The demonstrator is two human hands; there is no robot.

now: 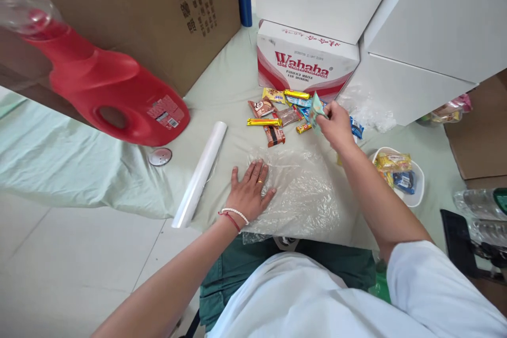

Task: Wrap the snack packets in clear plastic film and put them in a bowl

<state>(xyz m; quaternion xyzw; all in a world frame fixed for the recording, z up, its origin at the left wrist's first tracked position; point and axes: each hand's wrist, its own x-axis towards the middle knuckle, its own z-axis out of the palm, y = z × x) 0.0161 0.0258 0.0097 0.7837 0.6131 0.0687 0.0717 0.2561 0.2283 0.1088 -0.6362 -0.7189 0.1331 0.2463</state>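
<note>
My left hand [249, 190] lies flat with fingers spread on the left edge of a clear plastic sheet [304, 195] spread over the pale green cloth [79, 163]. My right hand [336, 125] is raised past the sheet's far side, fingers pinched on a small light green snack packet [316, 110]. Just beyond it lies a loose pile of snack packets [277, 113]: chocolate bars, yellow sticks and blue wrappers.
A white roll of plastic wrap [201, 171] lies left of the sheet. A red detergent jug [114, 95] lies on its side at left, a round lid [159, 156] near it. A Wahaha carton [304, 60] and white boxes stand behind. A white bowl [415, 195] holds snacks at right.
</note>
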